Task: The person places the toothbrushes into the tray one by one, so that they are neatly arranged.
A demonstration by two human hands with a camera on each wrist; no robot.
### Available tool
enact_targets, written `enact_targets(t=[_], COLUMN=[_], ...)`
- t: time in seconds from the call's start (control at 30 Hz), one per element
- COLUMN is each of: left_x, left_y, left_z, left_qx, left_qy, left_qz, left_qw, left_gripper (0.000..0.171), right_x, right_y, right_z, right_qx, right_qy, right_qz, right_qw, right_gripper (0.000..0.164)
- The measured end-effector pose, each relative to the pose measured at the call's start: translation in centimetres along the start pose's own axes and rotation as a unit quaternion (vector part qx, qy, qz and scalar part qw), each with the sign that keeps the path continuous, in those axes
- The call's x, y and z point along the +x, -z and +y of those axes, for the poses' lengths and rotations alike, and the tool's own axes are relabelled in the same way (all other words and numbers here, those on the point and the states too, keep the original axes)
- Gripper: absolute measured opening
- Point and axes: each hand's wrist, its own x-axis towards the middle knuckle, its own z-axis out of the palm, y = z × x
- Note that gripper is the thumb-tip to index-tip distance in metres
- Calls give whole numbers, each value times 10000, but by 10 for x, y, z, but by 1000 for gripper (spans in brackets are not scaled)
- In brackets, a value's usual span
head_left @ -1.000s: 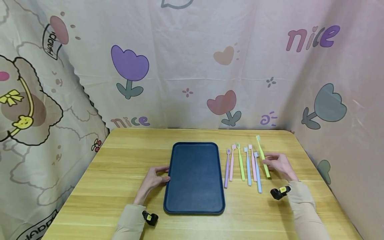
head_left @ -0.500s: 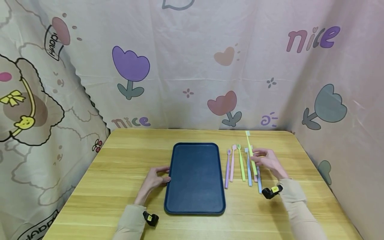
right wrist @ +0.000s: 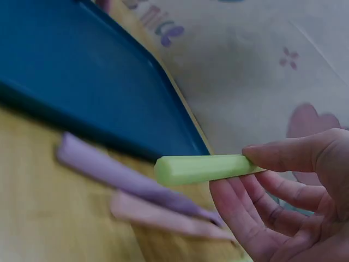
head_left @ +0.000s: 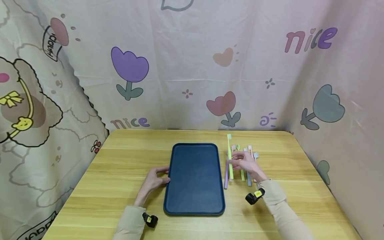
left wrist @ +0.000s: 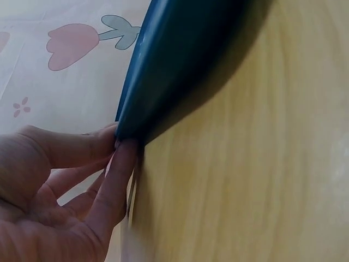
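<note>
Between thumb and fingers, my right hand (head_left: 246, 163) pinches a yellow-green toothbrush (right wrist: 202, 168), raised above the table with its bristle head pointing away. Under and beside it lie a purple toothbrush (head_left: 226, 175) and a pink toothbrush (right wrist: 163, 215). Partly behind the right hand are a green toothbrush (head_left: 242, 175), blue toothbrushes and another pink toothbrush (head_left: 250, 147). At the left, my left hand (head_left: 153, 180) grips the side rim of a dark blue tray (head_left: 194, 180), thumb and fingertip meeting at its edge in the left wrist view. Nothing lies on the tray.
The wooden table (head_left: 126, 156) carries the tray at its middle and the toothbrush row to the right of it. A patterned curtain (head_left: 174, 66) hangs behind the table and along both sides.
My right hand has carried the yellow-green toothbrush leftward, from the right end of the row to above the purple and pink ones near the tray. The left hand and tray stay put.
</note>
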Motion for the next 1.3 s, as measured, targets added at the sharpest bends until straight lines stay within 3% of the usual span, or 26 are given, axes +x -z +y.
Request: enact_targets(t=[0.57,0.9,1.3], left_x=[-1,0,0], left_y=[2,3,3], left_z=[-2,-2,-2], left_qx=[173,101,51], left_qy=[-224,-153,-218], left_qz=[-60,-22,-132], left_qw=[9996,9998,9997], left_gripper=[49,47,49], right_x=[18,30,32], right_y=[-77,-111,-142], right_z=[-8,-6,0], right_qx=[515,870,882], right_qy=[87,108,764], right_qz=[-806,-991,-834], right_qw=[9954,9912,9897], right_gripper=[33,29,29])
